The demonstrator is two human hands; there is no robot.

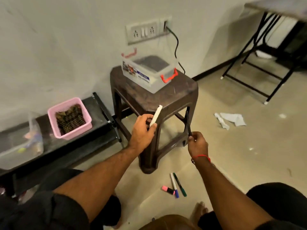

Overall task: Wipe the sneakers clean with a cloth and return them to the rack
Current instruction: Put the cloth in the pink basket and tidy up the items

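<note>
A pale tiled floor (232, 146) beneath a cream wall is seen, with a dark plastic stool (154, 100) standing in the middle and a low black rack (93, 130) running along the wall at the left. A clear storage box (149, 73) with red latches is set on the stool's top, toward its rear edge. On the rack, a pink basket (69, 118) is placed near its right end and a clear container (20, 146) toward its left end. No sneakers can be made out anywhere, and nothing can be identified with certainty as a wiping cloth; a crumpled white cloth or paper (230, 120) lies on the floor, well right of the stool.

A white marker (156, 117) is held in the left hand (142, 131), with the fingers closed around its lower end. A thin black pen (188, 125) is pinched between the fingertips of the right hand (197, 143). Three more markers (176, 185) lie loose on the floor between the knees.

With both hands occupied, the task cannot be begun until the pens are set down. The loose markers could be trodden on or rolled underfoot when the person rises. An uncapped tip, if there is one, might mark the floor or the cloth.
</note>
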